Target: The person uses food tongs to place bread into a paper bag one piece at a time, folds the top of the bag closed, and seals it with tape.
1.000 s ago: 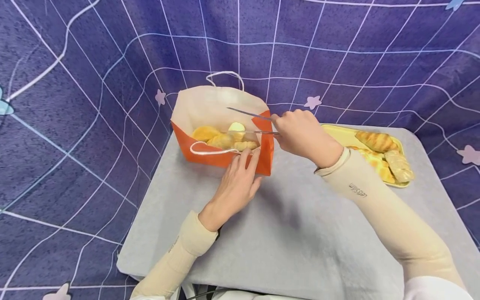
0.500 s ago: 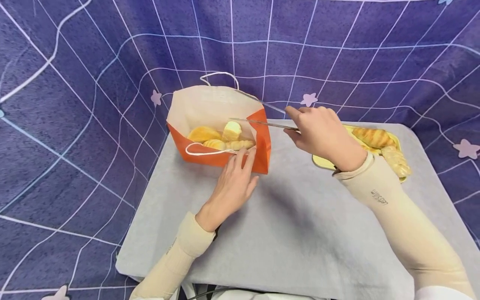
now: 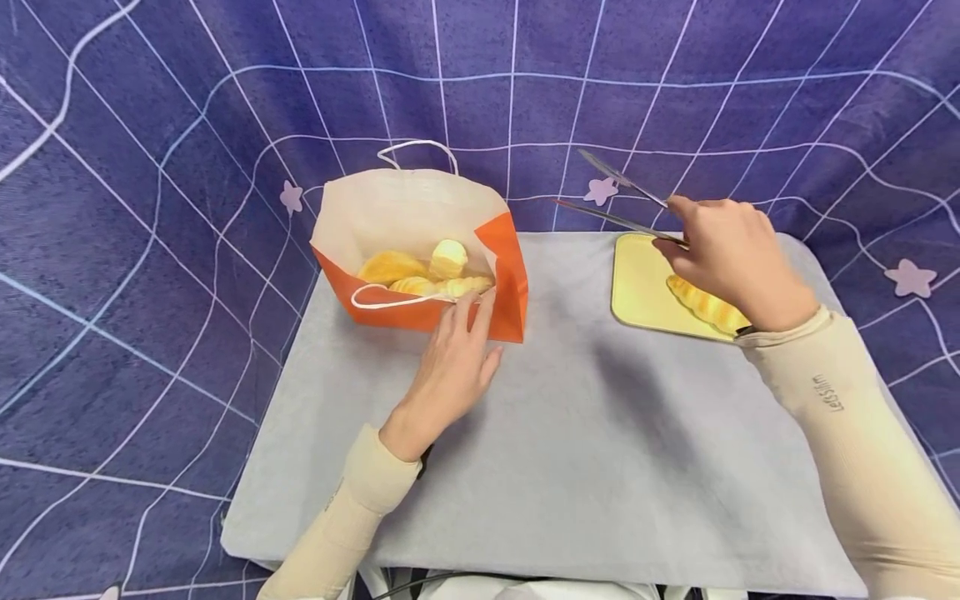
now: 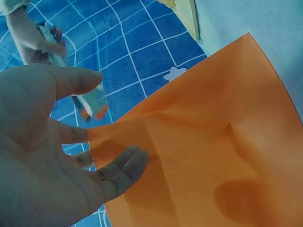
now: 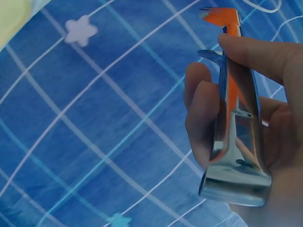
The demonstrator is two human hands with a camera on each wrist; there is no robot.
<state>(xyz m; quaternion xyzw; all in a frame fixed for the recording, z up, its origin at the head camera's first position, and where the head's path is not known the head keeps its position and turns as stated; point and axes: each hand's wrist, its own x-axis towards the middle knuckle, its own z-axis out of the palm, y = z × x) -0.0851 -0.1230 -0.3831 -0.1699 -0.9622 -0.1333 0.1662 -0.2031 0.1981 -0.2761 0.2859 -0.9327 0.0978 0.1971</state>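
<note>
My left hand [image 3: 450,367] lies at the near rim of an orange paper bag [image 3: 513,279]. Its fingers reach over the rim and the thumb stands apart. In the left wrist view two fingers pass behind the orange paper [image 4: 199,142] and two rest in front. Inside the bag are a golden bun [image 3: 392,267], a pale yellow bread piece [image 3: 447,259] and ridged bread [image 3: 416,286]. My right hand [image 3: 738,258] grips metal tongs [image 3: 621,222], raised beside the yellow tray [image 3: 637,292]. The tongs' arms are spread, with nothing between their tips.
On the tray a ridged bread [image 3: 705,306] partly shows; my right hand and forearm cover the tray's right part. White cord handles [image 3: 393,302] stick out from the bag. A blue patterned cloth [image 3: 525,108] hangs behind the grey table [image 3: 525,467].
My right hand has carried the tongs from over the bag rightward to the tray, and their arms have come clear of the bag. My left hand has stayed at the rim.
</note>
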